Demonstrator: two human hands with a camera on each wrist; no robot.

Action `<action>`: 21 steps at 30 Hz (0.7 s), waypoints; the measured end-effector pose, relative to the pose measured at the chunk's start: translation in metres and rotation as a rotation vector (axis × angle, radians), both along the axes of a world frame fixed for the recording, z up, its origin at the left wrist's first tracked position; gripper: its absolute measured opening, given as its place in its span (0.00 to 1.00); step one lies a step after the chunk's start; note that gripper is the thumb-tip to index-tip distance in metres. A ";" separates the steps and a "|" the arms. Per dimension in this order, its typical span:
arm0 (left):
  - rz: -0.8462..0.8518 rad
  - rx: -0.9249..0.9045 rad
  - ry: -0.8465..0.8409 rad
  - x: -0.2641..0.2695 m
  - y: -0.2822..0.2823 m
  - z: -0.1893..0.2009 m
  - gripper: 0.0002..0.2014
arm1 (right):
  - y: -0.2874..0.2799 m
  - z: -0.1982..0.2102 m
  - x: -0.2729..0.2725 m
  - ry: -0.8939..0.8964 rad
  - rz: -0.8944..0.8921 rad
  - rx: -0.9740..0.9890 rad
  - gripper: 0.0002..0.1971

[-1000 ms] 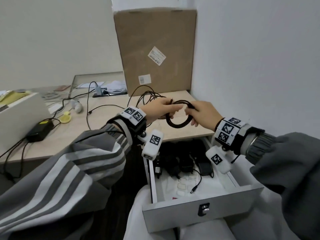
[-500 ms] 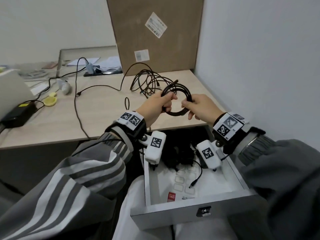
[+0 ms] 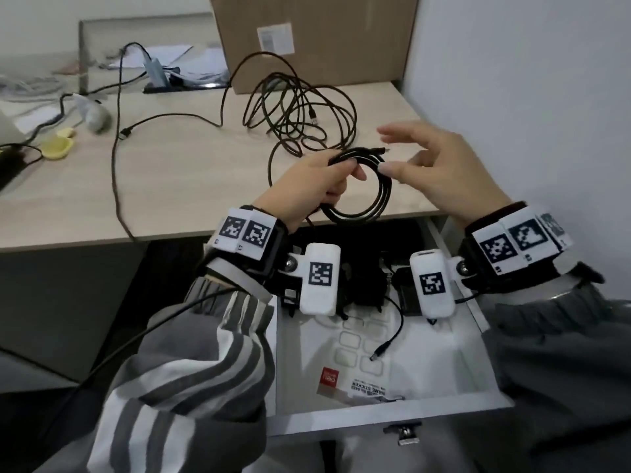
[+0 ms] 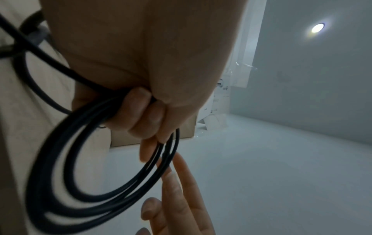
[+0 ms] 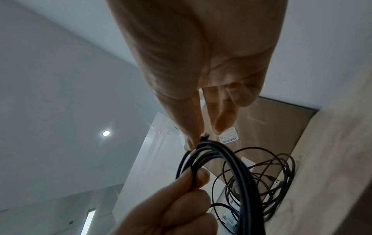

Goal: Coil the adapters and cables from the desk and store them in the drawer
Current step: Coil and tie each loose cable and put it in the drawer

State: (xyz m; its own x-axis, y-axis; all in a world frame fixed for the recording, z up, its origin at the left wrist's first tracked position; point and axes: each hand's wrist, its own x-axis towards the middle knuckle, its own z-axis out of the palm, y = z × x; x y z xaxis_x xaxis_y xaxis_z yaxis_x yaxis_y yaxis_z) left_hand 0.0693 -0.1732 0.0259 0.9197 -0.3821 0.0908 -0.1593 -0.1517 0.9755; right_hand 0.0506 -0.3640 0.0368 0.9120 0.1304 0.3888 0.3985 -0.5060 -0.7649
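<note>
While the left hand point(image 3: 316, 186) grips the coiled cable point(image 3: 367, 189), the right hand point(image 3: 440, 169) spreads wide; drawer point(image 3: 386, 421) sheet point(image 3: 370, 387) — "NAME STICKER".

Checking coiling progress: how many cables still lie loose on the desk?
2, maybe more: a tangled black cable by the cardboard box, and a long black cable trailing across the light wooden desk off its front edge. Far-left clutter may hide others.

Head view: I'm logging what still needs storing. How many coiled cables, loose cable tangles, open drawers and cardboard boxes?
Coil: 1
Tangle: 1
Drawer: 1
Box: 1
Total: 4
</note>
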 end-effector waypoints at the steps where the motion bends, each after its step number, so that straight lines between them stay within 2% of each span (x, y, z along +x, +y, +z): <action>1: -0.026 0.036 -0.003 -0.002 -0.001 0.001 0.12 | -0.001 -0.001 -0.002 0.007 0.016 -0.030 0.19; 4: -0.064 0.116 -0.036 -0.007 -0.004 0.005 0.11 | -0.001 -0.002 -0.008 0.011 0.068 -0.069 0.17; 9: 0.048 0.162 -0.139 -0.008 -0.007 0.010 0.09 | 0.001 -0.007 -0.009 -0.008 0.073 -0.057 0.11; 11: 0.027 0.184 -0.155 -0.007 -0.007 0.010 0.10 | 0.000 -0.008 -0.006 -0.012 0.078 -0.049 0.08; 15: -0.059 0.270 -0.168 -0.008 -0.002 0.017 0.10 | -0.001 -0.010 -0.006 -0.007 0.140 -0.052 0.08; 19: -0.019 0.224 -0.222 -0.004 -0.010 0.030 0.07 | -0.001 -0.007 -0.002 -0.066 0.045 0.015 0.09; 21: 0.033 0.143 -0.233 0.000 -0.013 0.032 0.04 | -0.003 -0.007 0.001 -0.064 -0.049 0.159 0.09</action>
State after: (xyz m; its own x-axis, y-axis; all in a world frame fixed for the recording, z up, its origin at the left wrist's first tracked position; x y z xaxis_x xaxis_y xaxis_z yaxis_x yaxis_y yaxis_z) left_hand 0.0688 -0.1865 0.0583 0.8925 -0.3760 0.2491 -0.3698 -0.2939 0.8814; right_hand 0.0520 -0.3666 0.0300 0.8884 0.0188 0.4586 0.4269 -0.4008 -0.8106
